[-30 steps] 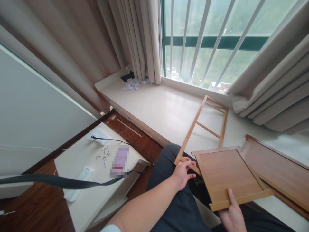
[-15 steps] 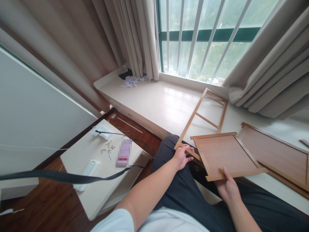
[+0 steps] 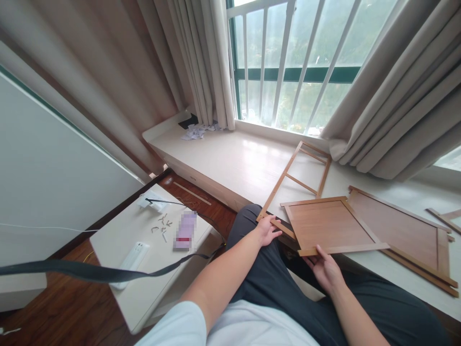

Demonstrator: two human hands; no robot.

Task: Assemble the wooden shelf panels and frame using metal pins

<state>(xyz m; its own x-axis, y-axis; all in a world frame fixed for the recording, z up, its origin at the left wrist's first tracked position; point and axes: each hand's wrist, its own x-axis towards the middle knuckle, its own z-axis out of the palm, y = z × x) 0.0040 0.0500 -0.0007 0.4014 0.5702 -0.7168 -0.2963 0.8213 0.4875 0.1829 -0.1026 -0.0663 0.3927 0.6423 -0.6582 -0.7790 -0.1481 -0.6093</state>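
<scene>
Over my lap, my right hand (image 3: 326, 270) pinches the near rail of a square wooden panel (image 3: 329, 225); its fingertips are hidden beneath. My left hand (image 3: 266, 230) curls loosely on the ladder-like wooden frame (image 3: 288, 180), whose near end the panel covers. Both lean on the window ledge (image 3: 230, 158).

Barred window (image 3: 288, 62) at 12 o'clock, daylight in; beige curtains (image 3: 201, 62) either side; pale sill bench (image 3: 223, 158) below; dark wood floor (image 3: 65, 312) at 8.
</scene>
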